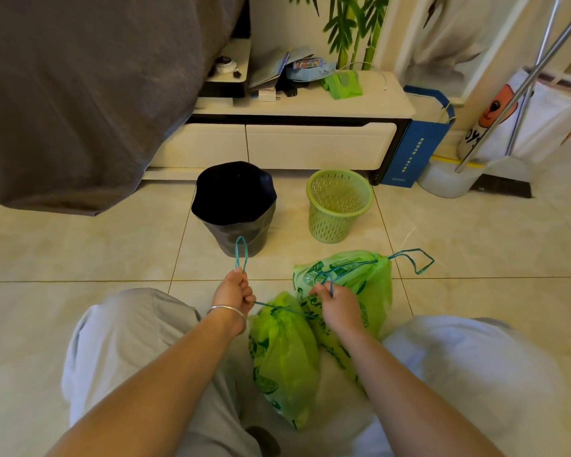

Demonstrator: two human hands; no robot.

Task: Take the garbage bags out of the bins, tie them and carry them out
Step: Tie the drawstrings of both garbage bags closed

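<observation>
Two green printed garbage bags lie on the tiled floor between my knees. The near bag (282, 354) has its mouth gathered by a blue drawstring (241, 252). My left hand (233, 293) grips that drawstring, and a loop of it sticks up past my fingers. My right hand (335, 303) pinches the other end of the string over the far bag (360, 278), which is drawn closed with its own loop (416, 258) lying on the floor. Beyond them stand a dark bin with a black liner (234, 206) and an empty green lattice bin (338, 204).
A grey cloth (80, 94) hangs at the upper left. A white low cabinet (294, 140) with clutter on top runs along the wall. A blue paper bag (416, 143), a white dustpan and a broom (495, 179) stand at the right.
</observation>
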